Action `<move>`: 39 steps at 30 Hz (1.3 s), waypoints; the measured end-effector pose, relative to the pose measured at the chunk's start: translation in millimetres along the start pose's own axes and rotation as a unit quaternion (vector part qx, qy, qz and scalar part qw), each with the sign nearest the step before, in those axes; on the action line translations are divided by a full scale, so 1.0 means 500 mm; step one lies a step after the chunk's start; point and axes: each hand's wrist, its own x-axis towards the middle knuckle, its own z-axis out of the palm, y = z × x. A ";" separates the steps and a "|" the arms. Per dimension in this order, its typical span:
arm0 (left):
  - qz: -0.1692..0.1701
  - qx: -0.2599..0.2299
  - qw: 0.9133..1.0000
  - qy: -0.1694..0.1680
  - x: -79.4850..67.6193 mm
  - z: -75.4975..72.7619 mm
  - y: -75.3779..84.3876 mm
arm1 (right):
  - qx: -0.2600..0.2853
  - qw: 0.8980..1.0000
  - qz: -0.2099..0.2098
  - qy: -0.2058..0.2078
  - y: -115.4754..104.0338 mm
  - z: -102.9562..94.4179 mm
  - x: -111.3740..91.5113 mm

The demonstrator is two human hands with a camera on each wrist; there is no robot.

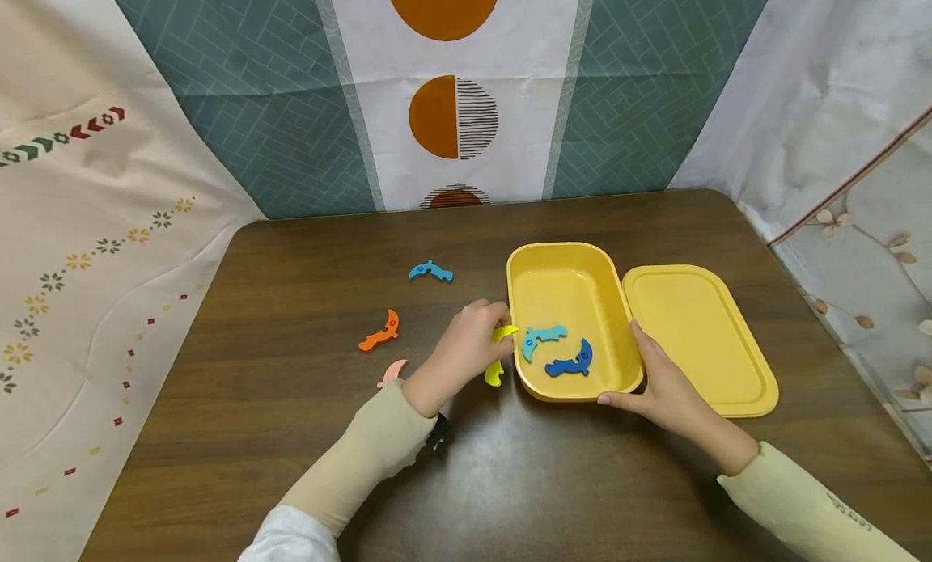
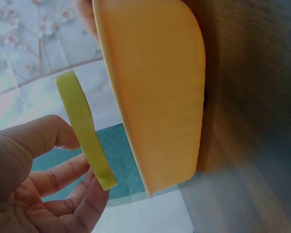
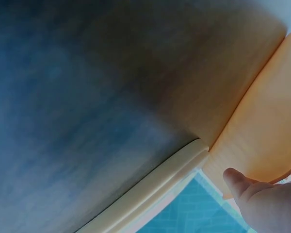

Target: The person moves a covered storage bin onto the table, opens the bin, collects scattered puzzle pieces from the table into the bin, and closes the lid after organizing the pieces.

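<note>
My left hand [image 1: 472, 340] pinches a yellow curved toy knife [image 2: 87, 128] between thumb and fingers, close to the left rim of a yellow plastic box [image 1: 571, 287]. A teal toy knife [image 1: 542, 335] and a dark blue toy knife [image 1: 570, 364] lie inside the box. With its thumb on the near wall and its fingers along the right side, my right hand [image 1: 666, 388] holds the box at its near right corner. In the right wrist view only the thumb [image 3: 240, 182] shows clearly, against the box wall.
Left of the box lie a blue toy knife [image 1: 431, 272], an orange toy knife [image 1: 381, 331] and a pink toy knife [image 1: 393, 372], partly hidden by the left arm. A yellow lid [image 1: 699, 340] rests flat on the brown table [image 1: 291, 303], right of the box.
</note>
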 end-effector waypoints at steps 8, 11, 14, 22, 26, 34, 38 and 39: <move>0.009 -0.002 1.000 0.020 0.011 -0.001 0.012 | -0.002 1.000 0.002 0.001 -0.002 0.000 -0.001; 0.016 -0.001 0.999 0.037 0.014 0.006 0.012 | 0.001 1.000 0.002 0.003 -0.003 0.000 -0.003; 0.021 -0.009 0.998 0.055 0.018 0.011 0.014 | 0.004 1.000 0.000 0.004 -0.003 0.002 -0.003; 0.021 -0.020 0.997 0.071 0.036 0.016 0.021 | 0.004 1.000 -0.003 0.004 0.000 0.002 -0.002; 0.015 -0.027 0.997 0.070 0.044 0.018 0.024 | 0.003 1.000 -0.003 0.006 0.000 0.003 -0.002; 0.002 -0.044 0.996 0.081 0.053 0.029 0.025 | 0.002 1.000 -0.005 0.007 0.003 0.006 -0.003; -0.006 -0.050 0.994 0.093 0.059 0.037 0.025 | 0.001 1.000 -0.009 0.008 0.004 0.006 -0.001; -0.007 -0.050 0.994 0.096 0.061 0.039 0.026 | 0.000 1.000 -0.010 0.010 0.004 0.005 -0.001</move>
